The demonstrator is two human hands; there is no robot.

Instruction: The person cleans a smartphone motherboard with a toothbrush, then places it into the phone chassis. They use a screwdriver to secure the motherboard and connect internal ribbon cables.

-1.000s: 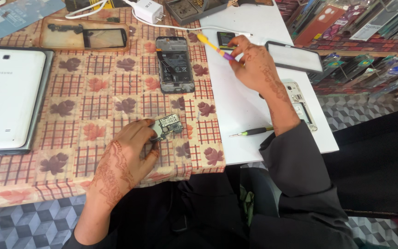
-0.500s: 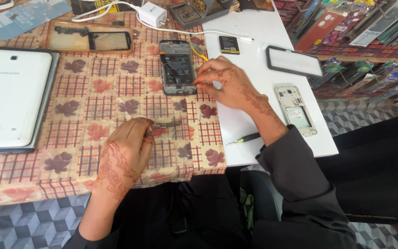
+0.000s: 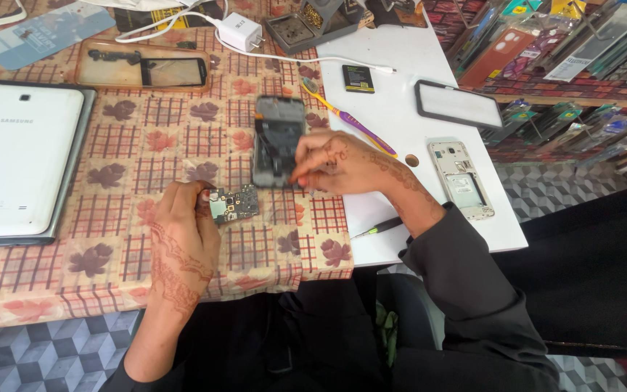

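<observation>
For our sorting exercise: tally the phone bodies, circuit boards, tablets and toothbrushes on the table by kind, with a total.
Phone bodies: 2, opened phone and white phone frame
Circuit boards: 1, circuit board
Tablets: 1, white tablet
Toothbrushes: 1, toothbrush
Total: 5

A small green circuit board (image 3: 234, 205) lies beside an opened, blurred phone frame (image 3: 279, 142) on the checked cloth.

Both hands, left hand (image 3: 183, 236) and right hand (image 3: 346, 165), carry reddish-brown henna patterns; the right arm wears a dark sleeve (image 3: 466, 290).

Checked leaf-print tablecloth (image 3: 132, 261), cube-patterned floor (image 3: 45, 356)
</observation>
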